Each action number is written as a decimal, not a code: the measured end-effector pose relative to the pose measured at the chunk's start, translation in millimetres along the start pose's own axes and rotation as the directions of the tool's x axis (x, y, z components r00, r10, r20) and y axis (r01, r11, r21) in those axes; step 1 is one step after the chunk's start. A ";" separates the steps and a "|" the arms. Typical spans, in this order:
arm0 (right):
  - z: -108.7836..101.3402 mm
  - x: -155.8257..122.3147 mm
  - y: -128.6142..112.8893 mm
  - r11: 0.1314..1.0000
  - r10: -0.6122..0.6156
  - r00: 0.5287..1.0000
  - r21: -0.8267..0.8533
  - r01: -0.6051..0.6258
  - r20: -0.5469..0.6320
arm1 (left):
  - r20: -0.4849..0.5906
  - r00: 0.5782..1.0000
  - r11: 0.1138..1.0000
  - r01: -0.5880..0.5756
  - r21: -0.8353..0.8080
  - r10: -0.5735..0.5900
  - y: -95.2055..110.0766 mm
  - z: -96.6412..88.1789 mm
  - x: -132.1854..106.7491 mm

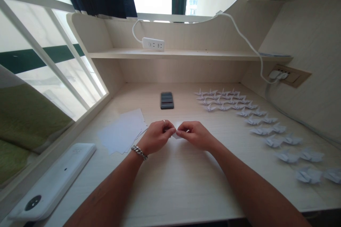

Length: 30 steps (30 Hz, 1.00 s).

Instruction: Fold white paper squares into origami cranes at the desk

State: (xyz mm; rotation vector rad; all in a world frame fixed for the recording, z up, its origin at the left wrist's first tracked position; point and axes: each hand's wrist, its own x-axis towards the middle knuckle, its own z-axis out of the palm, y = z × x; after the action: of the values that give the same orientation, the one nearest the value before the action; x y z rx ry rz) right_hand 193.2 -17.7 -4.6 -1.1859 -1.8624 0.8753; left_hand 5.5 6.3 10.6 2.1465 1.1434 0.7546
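Note:
Between my two hands, just above the middle of the desk, is a small piece of folded white paper [176,136]. My left hand [160,133], with a ring and a chain bracelet, pinches its left side between thumb and fingers. From the other side my right hand [195,134] grips it the same way, fingertips almost meeting those of the left. Most of the paper is hidden by the fingers, so its exact shape cannot be made out. Left of my left hand lies a loose fan of white paper sheets [121,131].
Rows of folded paper cranes [262,130] line the right side of the desk. A dark phone-like object [167,100] lies beyond my hands. At the left edge is a long white device [57,181]. A power strip [153,44] rests on the shelf [186,54]; a white cable hangs at right.

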 end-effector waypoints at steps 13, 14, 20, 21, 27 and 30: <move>16.7 7.9 9.7 0.899 0.158 0.946 0.439 -0.018 -0.284 | -0.123 0.988 0.920 0.034 -0.391 -0.089 -2.4 14.0 4.6; 16.9 7.8 9.4 0.900 0.166 0.948 0.435 -0.033 -0.272 | -0.135 0.985 0.908 0.037 -0.416 -0.103 -3.6 14.2 4.9; 13.8 6.1 7.2 0.920 0.177 0.977 0.374 -0.120 -0.122 | -0.154 0.980 0.857 0.033 -0.515 -0.130 -9.7 13.4 5.5; 13.5 6.0 7.3 0.920 0.177 0.978 0.373 -0.123 -0.114 | -0.153 0.981 0.869 0.030 -0.495 -0.121 -9.2 13.4 5.2; 14.0 6.8 8.3 0.906 0.177 0.967 0.414 -0.088 -0.183 | -0.108 0.988 0.808 0.024 -0.589 -0.107 -4.4 15.3 3.2; 13.1 6.8 7.6 0.883 0.207 0.960 0.459 -0.100 -0.189 | -0.090 0.988 0.778 0.041 -0.626 -0.124 -4.3 15.5 2.6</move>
State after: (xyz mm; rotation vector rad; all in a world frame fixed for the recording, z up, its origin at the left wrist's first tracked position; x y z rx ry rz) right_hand 183.1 -10.8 -15.8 -1.0974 -1.2958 1.1277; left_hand 15.5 6.9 -2.3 1.4934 0.8709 1.0666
